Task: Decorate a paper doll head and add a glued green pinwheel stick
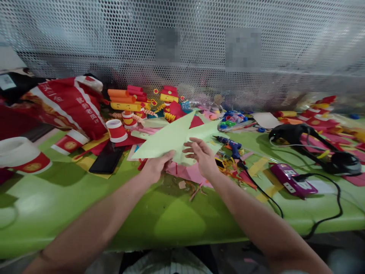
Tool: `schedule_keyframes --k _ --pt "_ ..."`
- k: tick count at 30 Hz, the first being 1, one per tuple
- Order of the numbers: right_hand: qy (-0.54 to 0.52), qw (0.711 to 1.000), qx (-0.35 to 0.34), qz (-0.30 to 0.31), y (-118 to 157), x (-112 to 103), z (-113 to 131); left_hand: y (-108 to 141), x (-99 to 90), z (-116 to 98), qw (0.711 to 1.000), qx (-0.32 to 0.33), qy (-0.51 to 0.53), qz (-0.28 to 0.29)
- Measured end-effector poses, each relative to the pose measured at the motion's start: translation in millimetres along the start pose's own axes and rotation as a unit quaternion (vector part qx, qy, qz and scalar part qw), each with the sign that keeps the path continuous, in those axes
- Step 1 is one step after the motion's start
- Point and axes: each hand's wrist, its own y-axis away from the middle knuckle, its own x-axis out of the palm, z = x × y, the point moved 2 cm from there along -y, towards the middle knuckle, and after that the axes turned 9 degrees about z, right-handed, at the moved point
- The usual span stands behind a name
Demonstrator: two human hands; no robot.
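Observation:
A pale green sheet of paper (pixel 168 135), folded or cut into pointed flaps, is held up above the table's middle. My left hand (pixel 156 166) pinches its lower edge between thumb and fingers. Beside the paper's right part is my right hand (pixel 203 156), its fingers apart and slightly bent; whether the fingertips touch the sheet I cannot tell. Under and behind the sheet lie pink paper (pixel 185 172) and coloured scraps. A blue glue gun (pixel 232 146) rests just right of the paper, with its black cord running toward the front.
On the green table (pixel 176 217) a red-and-white paper cup (pixel 116 130), a phone (pixel 107 158) and a large red bag (pixel 76 102) stand left. Paper figures (pixel 169 97) line the back. A purple power strip (pixel 292 180) and black headset (pixel 316 146) lie right. Perforated metal rises behind.

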Motion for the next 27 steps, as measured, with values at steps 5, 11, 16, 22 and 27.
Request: schedule_keyframes --k 5,11,16,22,27 --pt "0.063 0.994 0.047 0.078 5.2 5.9 -5.7 -0.5 -6.7 -2.7 1.0 -0.009 0.022 0.019" --pt "0.042 0.983 0.1 0.145 9.1 13.7 -9.9 3.6 -2.7 0.2 0.999 -0.012 0.026 0.04" --pt "0.047 0.988 0.081 0.126 14.6 18.5 -7.4 6.8 0.8 3.9 0.998 -0.03 0.036 0.036" --pt "0.04 0.991 0.091 0.086 16.1 20.0 -7.1 9.6 4.5 2.0 0.997 0.011 0.03 0.074" --pt "0.02 0.99 0.106 0.095 14.9 18.8 -11.1 11.5 6.6 3.5 0.993 0.04 -0.03 0.109"
